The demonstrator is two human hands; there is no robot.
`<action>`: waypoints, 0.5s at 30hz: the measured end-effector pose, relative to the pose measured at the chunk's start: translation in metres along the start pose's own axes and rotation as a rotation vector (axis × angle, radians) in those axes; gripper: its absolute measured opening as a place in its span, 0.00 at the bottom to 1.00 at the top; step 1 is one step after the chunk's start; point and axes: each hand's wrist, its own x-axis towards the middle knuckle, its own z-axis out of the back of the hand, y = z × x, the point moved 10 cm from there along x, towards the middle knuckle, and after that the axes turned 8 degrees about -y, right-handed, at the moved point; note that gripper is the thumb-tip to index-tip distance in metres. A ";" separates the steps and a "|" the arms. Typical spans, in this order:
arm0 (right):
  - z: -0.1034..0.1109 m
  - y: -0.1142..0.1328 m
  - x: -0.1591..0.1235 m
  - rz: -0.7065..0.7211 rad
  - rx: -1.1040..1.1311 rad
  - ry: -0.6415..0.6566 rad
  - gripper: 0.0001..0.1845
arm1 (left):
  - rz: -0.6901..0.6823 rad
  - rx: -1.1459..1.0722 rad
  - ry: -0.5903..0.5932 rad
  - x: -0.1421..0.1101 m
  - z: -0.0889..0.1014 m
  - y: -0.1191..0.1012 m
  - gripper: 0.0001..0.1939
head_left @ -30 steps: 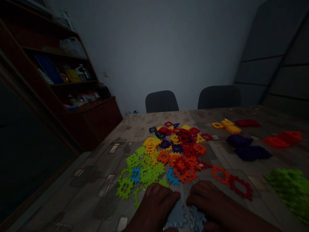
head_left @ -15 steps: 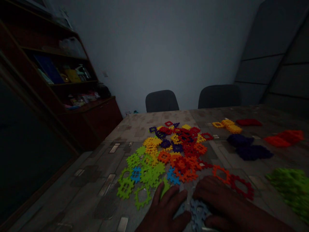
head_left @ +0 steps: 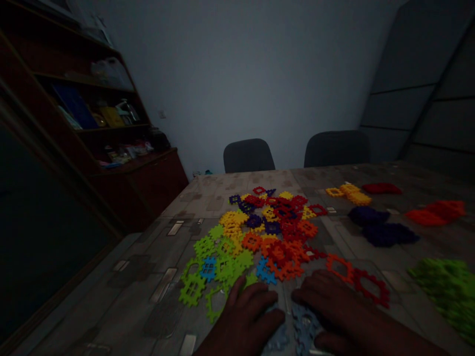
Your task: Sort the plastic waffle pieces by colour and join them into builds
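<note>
At the near edge of the table, my left hand (head_left: 247, 316) curls over a grey-blue toothed building piece (head_left: 279, 340), its thumb and fingers at the piece's sides. Beside it, my right hand (head_left: 337, 306) grips another bunch of grey-blue toothed building pieces (head_left: 303, 324) between fingers and thumb. A narrow gap parts the two grey-blue lots. Just beyond my hands spreads a loose heap of toothed plastic pieces: green ones (head_left: 224, 267) on the left, orange ones (head_left: 285, 259) on the right, with a light blue piece (head_left: 266, 270) between.
Sorted groups lie on the right: green (head_left: 447, 289), dark blue (head_left: 388, 233), orange-red (head_left: 436, 212), yellow (head_left: 354, 194) and red (head_left: 382, 188). Two dark chairs (head_left: 248, 155) stand behind the table (head_left: 126, 291). A wooden shelf unit (head_left: 148, 183) is at the left.
My left hand has shifted left, away from the right one, with a grey-blue piece now showing under it. It covers part of a green piece. My right hand has barely moved.
</note>
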 end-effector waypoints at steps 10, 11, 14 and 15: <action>-0.012 0.020 0.005 0.085 -0.029 0.069 0.34 | 0.065 -0.104 0.104 -0.009 -0.014 0.014 0.29; -0.013 0.020 0.006 0.079 -0.044 0.080 0.34 | 0.071 -0.112 0.119 -0.008 -0.014 0.015 0.29; -0.001 0.025 0.004 0.091 -0.071 0.047 0.39 | 0.093 -0.144 0.139 -0.007 -0.012 0.016 0.29; 0.005 0.027 0.004 0.100 -0.086 0.020 0.41 | 0.097 -0.148 0.137 -0.007 -0.012 0.017 0.28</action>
